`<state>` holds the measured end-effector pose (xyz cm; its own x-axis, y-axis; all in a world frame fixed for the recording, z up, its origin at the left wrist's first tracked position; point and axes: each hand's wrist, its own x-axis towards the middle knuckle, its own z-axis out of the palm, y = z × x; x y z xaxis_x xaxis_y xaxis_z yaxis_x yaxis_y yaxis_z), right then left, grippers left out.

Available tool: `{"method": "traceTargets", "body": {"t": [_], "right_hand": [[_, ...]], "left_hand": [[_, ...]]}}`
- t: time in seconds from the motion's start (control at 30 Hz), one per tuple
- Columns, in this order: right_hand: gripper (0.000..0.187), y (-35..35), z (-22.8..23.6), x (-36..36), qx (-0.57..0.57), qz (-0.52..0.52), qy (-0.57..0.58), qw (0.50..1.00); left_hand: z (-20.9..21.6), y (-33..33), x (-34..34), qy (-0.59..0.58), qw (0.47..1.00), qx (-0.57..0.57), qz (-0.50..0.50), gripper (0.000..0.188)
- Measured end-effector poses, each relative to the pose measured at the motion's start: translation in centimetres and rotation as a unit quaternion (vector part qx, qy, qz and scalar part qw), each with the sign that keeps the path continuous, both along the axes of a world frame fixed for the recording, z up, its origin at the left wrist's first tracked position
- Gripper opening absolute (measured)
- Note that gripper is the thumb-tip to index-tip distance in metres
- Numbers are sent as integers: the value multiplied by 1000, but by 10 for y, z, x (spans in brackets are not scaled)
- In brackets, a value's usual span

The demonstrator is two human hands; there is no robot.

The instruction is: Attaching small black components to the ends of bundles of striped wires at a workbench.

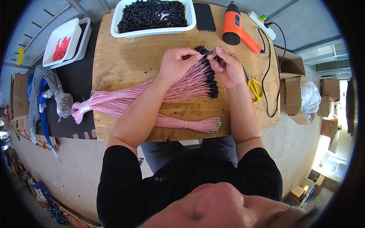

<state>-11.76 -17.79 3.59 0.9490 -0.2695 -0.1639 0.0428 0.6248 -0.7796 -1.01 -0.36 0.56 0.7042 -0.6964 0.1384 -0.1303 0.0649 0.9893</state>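
Note:
My left hand [178, 64] is closed in a pinch on the end of a pink wire at the top of a fanned wire bundle [182, 83]. Between my two hands a short black sleeve [208, 53] meets the wire end, with my right hand [228, 65] pinching it between thumb and fingers. Whether the wire runs inside the sleeve is too small to tell. Black sleeves [213, 89] cover many wire ends in the fan, just below my right hand. Nearer me lies a second pink bundle [197, 125] with bare metallic ends, tied with a band.
A white tray [152, 33] full of black sleeves stands at the far edge beside a dark phone [205, 17]. At right are an orange heat gun [232, 28], yellow-handled scissors [254, 88], a black cord [268, 106] and a power strip [262, 26]. Red pieces [61, 49] fill a tray left.

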Motion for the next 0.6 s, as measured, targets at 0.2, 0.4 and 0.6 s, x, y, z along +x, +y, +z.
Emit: {"method": "traceTargets", "body": {"t": [0.2,0.4,0.6], "right_hand": [[12,-5,-4,-1,-12,6,9,1000],[12,-2,-3,0,-20,6,3,1000],[11,-4,-4,-1,-30,7,-3,1000]], "left_hand": [[1,-1,-1,3,1000,1,-5,12],[0,-1,0,2,1000,-3,-5,12],[3,-1,-1,4,1000,10,-9,12]]}}
